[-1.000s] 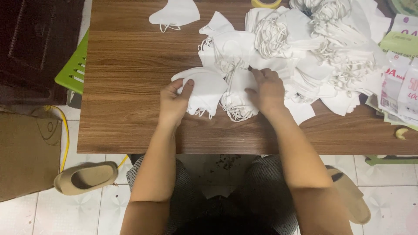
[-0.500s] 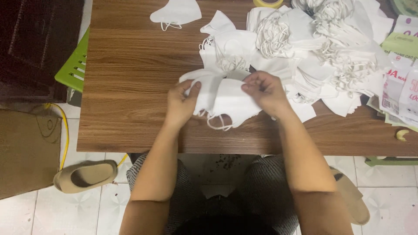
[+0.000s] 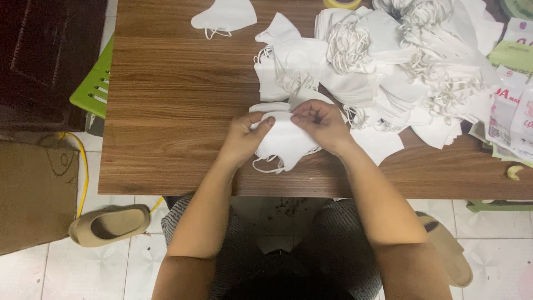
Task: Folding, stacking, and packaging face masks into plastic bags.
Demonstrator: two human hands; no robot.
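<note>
while both hands meet at the centre of the frame, the left hand (image 3: pixel 244 139) and right hand (image 3: pixel 322 125) each pinch closed on a white face mask (image 3: pixel 286 143) above the wooden table (image 3: pixel 166 111), just below the mask pile (image 3: pixel 388 55).

Left hand (image 3: pixel 244 139) and right hand (image 3: pixel 322 125) pinch a white face mask (image 3: pixel 286 141) over the wooden table (image 3: pixel 166 111).

matt white cloth mask (image 3: pixel 286 141), wood-grain table (image 3: pixel 172 111)
</note>
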